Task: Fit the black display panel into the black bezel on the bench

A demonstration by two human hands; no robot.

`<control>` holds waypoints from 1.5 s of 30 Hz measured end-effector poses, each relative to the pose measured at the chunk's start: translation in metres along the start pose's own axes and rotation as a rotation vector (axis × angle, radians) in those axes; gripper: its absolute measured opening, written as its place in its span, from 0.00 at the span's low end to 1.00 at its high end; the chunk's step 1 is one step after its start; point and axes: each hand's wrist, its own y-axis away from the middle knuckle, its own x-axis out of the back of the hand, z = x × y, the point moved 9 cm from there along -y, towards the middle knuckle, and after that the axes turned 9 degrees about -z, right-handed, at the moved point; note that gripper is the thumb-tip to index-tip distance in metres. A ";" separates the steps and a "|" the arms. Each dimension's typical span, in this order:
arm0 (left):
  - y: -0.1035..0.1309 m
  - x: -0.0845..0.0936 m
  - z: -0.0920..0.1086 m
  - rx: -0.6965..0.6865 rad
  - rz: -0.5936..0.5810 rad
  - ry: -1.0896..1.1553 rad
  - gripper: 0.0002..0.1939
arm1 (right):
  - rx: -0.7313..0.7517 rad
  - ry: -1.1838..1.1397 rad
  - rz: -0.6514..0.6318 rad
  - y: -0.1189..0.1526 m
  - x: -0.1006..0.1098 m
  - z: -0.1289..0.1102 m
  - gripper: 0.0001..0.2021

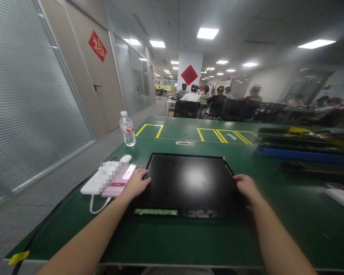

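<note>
A black flat display panel (172, 187) lies on the green table in front of me, its dark face up with a bright glare spot. Along its near edge runs a narrow green circuit board strip (156, 211). My left hand (138, 182) grips the panel's left edge, thumb over the front. On the opposite side, my right hand (246, 186) holds the right edge, its lower fingers hidden behind the rim. Just left of my left hand sits a pink-screened phone (116, 187), partly blurred, with a white cable (97, 209).
A water bottle (127, 130) stands at the far left, behind a white mouse-like object (126, 158). Black and blue strip-like parts (304, 151) are piled at right, near a white bar (342, 198). Yellow tape outlines (212, 134) mark the table (172, 244). People sit beyond.
</note>
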 end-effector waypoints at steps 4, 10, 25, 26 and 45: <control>-0.003 0.001 0.004 -0.014 -0.012 -0.065 0.22 | -0.052 0.007 0.034 0.002 0.009 -0.007 0.22; -0.004 0.004 0.011 -0.055 -0.034 -0.154 0.23 | -0.066 0.096 0.004 0.005 0.016 -0.023 0.22; 0.007 0.007 0.028 -0.211 -0.086 -0.286 0.36 | -0.085 0.117 -0.004 0.005 0.017 -0.024 0.18; 0.010 0.007 0.033 -0.249 -0.098 -0.294 0.38 | -0.075 0.133 -0.011 0.006 0.017 -0.028 0.19; 0.047 0.006 0.064 -0.492 -0.468 -0.182 0.42 | -0.061 0.207 -0.021 0.004 0.019 -0.026 0.23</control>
